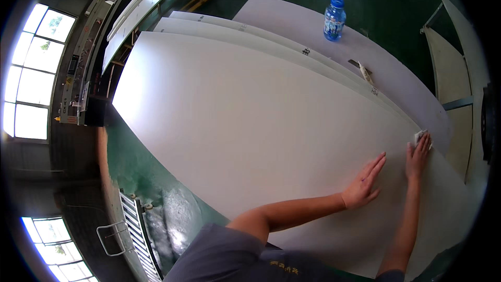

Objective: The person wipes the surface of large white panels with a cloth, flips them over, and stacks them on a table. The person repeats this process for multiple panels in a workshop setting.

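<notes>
A large white board [245,120] lies flat on top of a stack of similar white boards. My left hand [364,181] rests flat on the board near its right end, fingers spread and holding nothing. My right hand [417,156] presses a small white cloth [419,137] against the board's far right edge.
A blue plastic bottle [334,18] stands on a lower white board [292,18] at the back. A small white tube-like object [365,73] lies on that stack to the right. A roller conveyor [138,230] runs at lower left over the green floor [135,162]. Upright panels [449,73] stand at right.
</notes>
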Demonstrator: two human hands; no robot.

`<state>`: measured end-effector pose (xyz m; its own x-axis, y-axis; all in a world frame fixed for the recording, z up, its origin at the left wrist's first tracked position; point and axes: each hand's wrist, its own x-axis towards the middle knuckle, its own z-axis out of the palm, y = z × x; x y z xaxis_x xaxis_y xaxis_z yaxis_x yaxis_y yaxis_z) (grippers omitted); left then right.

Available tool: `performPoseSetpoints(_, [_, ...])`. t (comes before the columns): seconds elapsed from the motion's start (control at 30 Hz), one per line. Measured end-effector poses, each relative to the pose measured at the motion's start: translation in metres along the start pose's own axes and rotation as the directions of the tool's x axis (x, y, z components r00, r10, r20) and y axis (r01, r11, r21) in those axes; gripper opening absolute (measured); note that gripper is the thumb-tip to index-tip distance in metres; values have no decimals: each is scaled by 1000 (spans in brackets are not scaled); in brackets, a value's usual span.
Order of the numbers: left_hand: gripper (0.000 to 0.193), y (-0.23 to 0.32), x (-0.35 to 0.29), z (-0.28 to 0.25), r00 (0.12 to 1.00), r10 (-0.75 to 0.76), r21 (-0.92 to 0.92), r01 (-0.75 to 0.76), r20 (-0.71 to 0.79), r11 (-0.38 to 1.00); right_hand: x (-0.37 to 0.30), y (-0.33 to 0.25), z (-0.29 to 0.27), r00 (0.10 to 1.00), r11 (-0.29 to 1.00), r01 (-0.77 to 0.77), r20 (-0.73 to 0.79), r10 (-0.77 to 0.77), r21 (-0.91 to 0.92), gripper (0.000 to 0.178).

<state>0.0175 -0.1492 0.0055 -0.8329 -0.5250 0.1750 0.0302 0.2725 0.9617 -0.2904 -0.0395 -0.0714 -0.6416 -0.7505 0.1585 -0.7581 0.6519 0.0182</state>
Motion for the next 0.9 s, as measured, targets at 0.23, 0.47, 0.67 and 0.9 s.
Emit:
performPoseSetpoints(0.23, [79,-43,-197,-289,924,-236,198,303,-301,932,96,-402,-32,966,967,237,87,-246,98,90])
performPoseSetpoints(0.47, [62,-68,-304,-497,572,-141,506,796,-808,333,202,-750,-42,883,861,412,103,-458,298,89])
performPoseSetpoints(0.67, [59,-72,-306,-494,609,-169,550,782,-775,292,200,-794,-22,846,797,494,19,-532,347,92])
performPoseSetpoints(0.9, [59,-72,-316,-495,656,-150,590,739,-740,325,130,-507,-51,918,928,321,177,-354,188,88])
